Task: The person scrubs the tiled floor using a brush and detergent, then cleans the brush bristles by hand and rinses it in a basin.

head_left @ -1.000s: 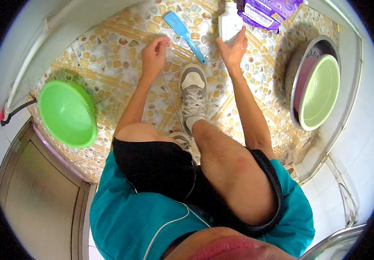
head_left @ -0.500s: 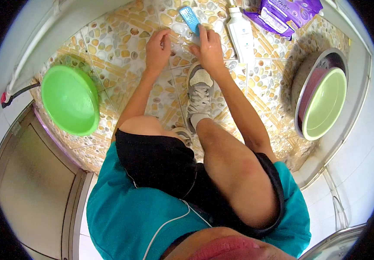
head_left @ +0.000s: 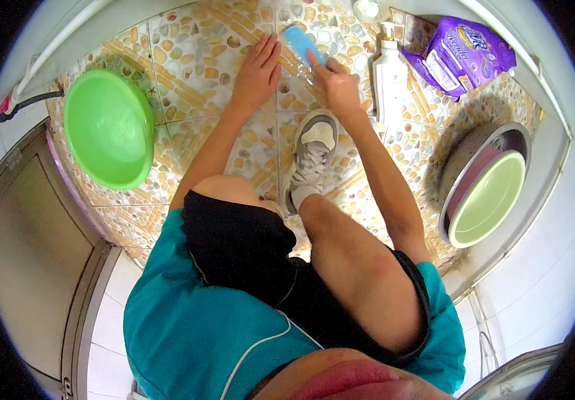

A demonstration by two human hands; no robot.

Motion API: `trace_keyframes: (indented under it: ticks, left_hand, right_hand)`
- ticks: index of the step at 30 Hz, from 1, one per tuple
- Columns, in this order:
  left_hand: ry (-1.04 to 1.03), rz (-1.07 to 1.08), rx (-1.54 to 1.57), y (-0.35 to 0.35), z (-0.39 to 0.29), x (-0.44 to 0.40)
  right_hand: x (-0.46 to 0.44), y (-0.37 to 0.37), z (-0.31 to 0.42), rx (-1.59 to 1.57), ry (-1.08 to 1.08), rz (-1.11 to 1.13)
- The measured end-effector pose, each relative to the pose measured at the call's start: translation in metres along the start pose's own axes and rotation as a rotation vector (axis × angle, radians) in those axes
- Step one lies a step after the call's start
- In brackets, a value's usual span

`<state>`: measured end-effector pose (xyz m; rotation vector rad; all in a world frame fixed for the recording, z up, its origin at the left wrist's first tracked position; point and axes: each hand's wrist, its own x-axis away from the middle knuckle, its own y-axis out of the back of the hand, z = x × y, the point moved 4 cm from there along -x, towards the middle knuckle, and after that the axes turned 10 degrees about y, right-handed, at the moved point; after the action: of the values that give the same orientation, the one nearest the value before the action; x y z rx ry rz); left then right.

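Note:
My right hand (head_left: pixel 337 85) is closed around the near end of a flat blue brush (head_left: pixel 303 45), whose outline is smeared by motion. The brush is at the floor, and its underside is hidden. Thin clear, shiny streaks show on the tiles beside it; I cannot tell if they are water or film. To the left of the brush, my left hand (head_left: pixel 257 72) holds nothing and lies with fingers stretched out over the pebble-patterned floor (head_left: pixel 197 73). A white pump bottle (head_left: pixel 390 80) stands or lies just right of my right hand.
A purple printed pouch (head_left: pixel 464 57) lies at the upper right. Along the right wall, a pale green basin (head_left: pixel 491 200) leans in a metal basin (head_left: pixel 457 150). A bright green basin (head_left: pixel 109 130) is at the left. My shoe (head_left: pixel 313 143) is below my hands.
The view has shifted, so the bottle, pouch and shoe sit lower in it. My left hand has gone from curled to flat. My right hand now grips the blue brush more fully.

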<state>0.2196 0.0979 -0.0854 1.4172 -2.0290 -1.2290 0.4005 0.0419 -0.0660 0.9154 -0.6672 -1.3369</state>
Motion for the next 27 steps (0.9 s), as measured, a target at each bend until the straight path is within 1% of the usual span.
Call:
trace_keyframes:
  ticks: [1,2,5,7,9,10,11,12,14,15,17,18,19,21,22,24,25,27]
  left_hand:
    - [0.003,0.020,-0.001,-0.004,0.004,-0.001]
    - [0.010,0.041,-0.001,-0.008,0.007,-0.001]
    - [0.024,0.023,0.031,0.001,-0.002,-0.011]
    - [0.005,0.016,0.039,-0.001,0.004,-0.019]
    - [-0.016,0.008,0.058,-0.002,0.010,-0.026]
    - [-0.025,0.033,0.040,-0.001,0.016,-0.026]
    - [-0.034,0.066,0.026,-0.003,0.021,-0.024]
    - [-0.034,0.076,0.033,-0.002,0.021,-0.023]
    - [0.053,0.015,0.096,0.012,0.022,-0.018]
    - [0.041,0.030,0.111,0.013,0.023,-0.016]
    - [0.022,0.044,0.016,0.011,0.020,-0.012]
    - [0.017,0.091,0.035,0.014,0.017,-0.012]
    - [0.006,0.087,0.050,0.013,0.015,-0.011]
    - [0.049,0.111,0.006,0.011,0.018,-0.010]
    - [0.050,0.114,0.003,0.014,0.017,-0.007]
    - [0.031,0.108,0.028,0.013,0.010,-0.002]
    - [0.020,0.114,0.037,0.008,0.007,0.000]
    - [0.009,0.092,-0.014,0.001,0.007,0.004]
  right_hand:
    - [-0.006,-0.003,0.004,0.055,0.130,0.074]
    - [-0.015,-0.001,-0.004,0.059,0.136,0.079]
    - [-0.037,0.013,-0.047,0.075,-0.111,-0.158]
    - [-0.031,-0.002,-0.043,0.088,-0.116,-0.135]
    - [-0.027,-0.036,-0.014,0.209,0.157,0.073]
    - [-0.034,-0.025,0.006,0.246,0.179,0.134]
    - [-0.041,-0.026,-0.006,0.250,0.170,0.137]
    - [-0.048,-0.028,-0.030,0.233,0.082,0.107]
    - [-0.048,0.001,-0.044,0.206,-0.105,0.082]
    - [-0.033,-0.005,-0.048,0.198,-0.111,0.083]
    - [-0.008,-0.017,-0.041,0.172,-0.084,0.095]
    - [0.009,-0.019,-0.022,0.133,-0.030,0.201]
    - [0.029,-0.019,-0.006,0.004,-0.005,0.179]
    - [0.045,-0.009,0.002,0.078,0.073,0.234]
    - [0.046,-0.005,-0.007,0.073,0.073,0.235]
    - [0.052,0.016,-0.044,0.122,-0.308,0.166]
    - [0.056,0.020,-0.042,0.127,-0.322,0.162]
    - [0.062,0.016,-0.028,0.050,-0.432,0.199]
